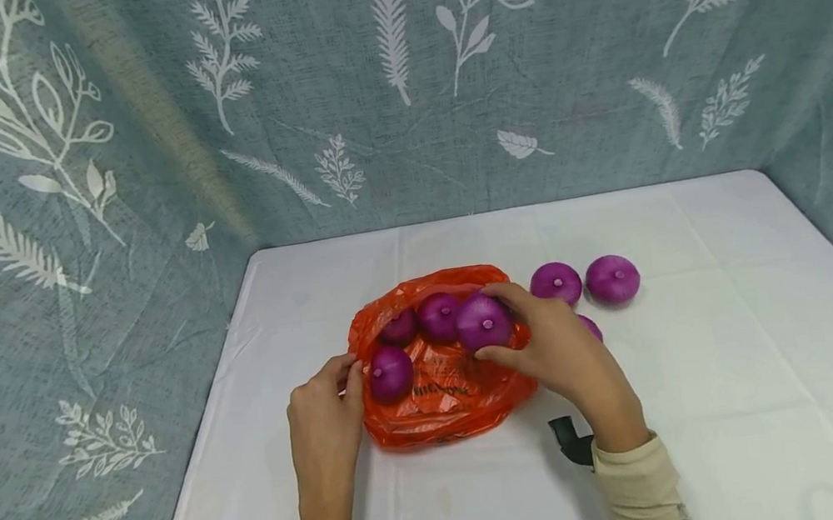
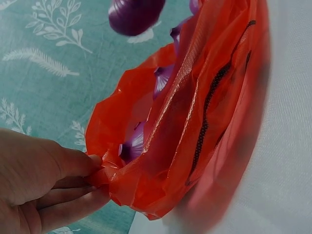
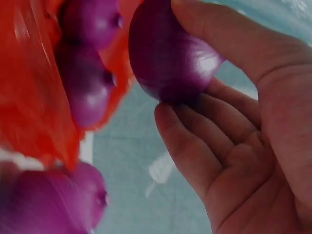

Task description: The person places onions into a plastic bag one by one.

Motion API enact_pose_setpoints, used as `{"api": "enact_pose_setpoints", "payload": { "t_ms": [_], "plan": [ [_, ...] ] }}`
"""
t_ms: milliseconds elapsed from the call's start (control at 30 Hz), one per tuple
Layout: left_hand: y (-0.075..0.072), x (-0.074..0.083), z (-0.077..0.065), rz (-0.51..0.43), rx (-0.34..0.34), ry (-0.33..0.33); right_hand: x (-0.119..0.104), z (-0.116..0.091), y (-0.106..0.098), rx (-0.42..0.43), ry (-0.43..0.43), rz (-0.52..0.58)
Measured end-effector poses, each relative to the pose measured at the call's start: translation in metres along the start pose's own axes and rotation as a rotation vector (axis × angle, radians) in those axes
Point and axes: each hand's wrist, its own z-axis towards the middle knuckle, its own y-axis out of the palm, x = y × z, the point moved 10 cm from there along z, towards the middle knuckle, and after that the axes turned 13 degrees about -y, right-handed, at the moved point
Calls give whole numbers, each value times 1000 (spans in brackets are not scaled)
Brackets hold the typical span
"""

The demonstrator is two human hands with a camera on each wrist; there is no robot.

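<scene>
An orange-red plastic bag (image 1: 443, 425) lies on the table with its mouth spread wide. My left hand (image 1: 326, 419) pinches the bag's left rim between thumb and fingers; the left wrist view shows the bunched plastic (image 2: 105, 170) in that grip. Inside the bag sit three purple onions, one near the left rim (image 1: 391, 374) and two toward the back. Over the bag's right side, my right hand (image 1: 560, 346) holds another purple onion (image 1: 484, 322) between thumb and fingers. That held onion (image 3: 170, 53) appears raised beside the bag's mouth in the right wrist view.
Right of the bag are more onions: one behind the right hand (image 1: 556, 283), one farther right (image 1: 613, 280), and one mostly hidden by the hand (image 1: 590, 327). A white cloth covers the table (image 1: 737, 380). A patterned teal curtain (image 1: 451, 148) stands behind it.
</scene>
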Motion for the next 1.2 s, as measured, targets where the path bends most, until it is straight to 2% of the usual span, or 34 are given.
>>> {"api": "enact_pose_setpoints", "payload": {
  "t_ms": [233,533,800,967,1200],
  "plan": [
    [-3,1,1,2,11,1,-11,10,26,-12,14,-39],
    [-3,-1,2,-1,2,-12,-23,12,58,-11,45,-93],
    [0,-4,0,0,-6,-22,-21,8,82,-40,67,-154],
    [1,-6,-1,1,-9,-31,-24,7,93,-43,50,-190],
    [0,-5,0,-8,-3,-26,-28,7,96,-31,22,-227]
  ]
}}
